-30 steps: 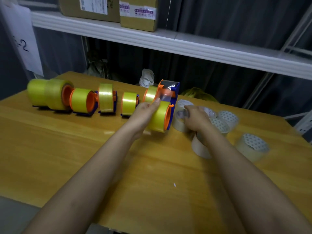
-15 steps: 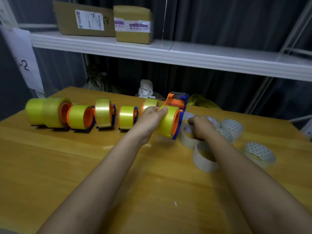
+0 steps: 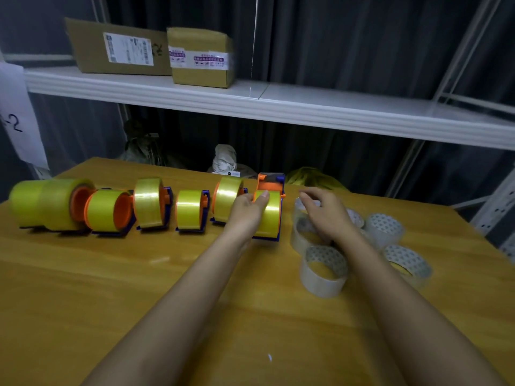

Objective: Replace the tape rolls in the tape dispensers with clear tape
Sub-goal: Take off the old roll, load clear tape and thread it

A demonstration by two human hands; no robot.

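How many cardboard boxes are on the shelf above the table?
2. A larger box lies at the left end of the shelf; a smaller taped box stands just right of it. None seems hidden.

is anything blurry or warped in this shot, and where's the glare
Head view: wide-angle lens bows the white shelf; motion blur softens the right hand and clear tape rolls; a bright glare streak crosses the yellow tape rolls; the background is dim.
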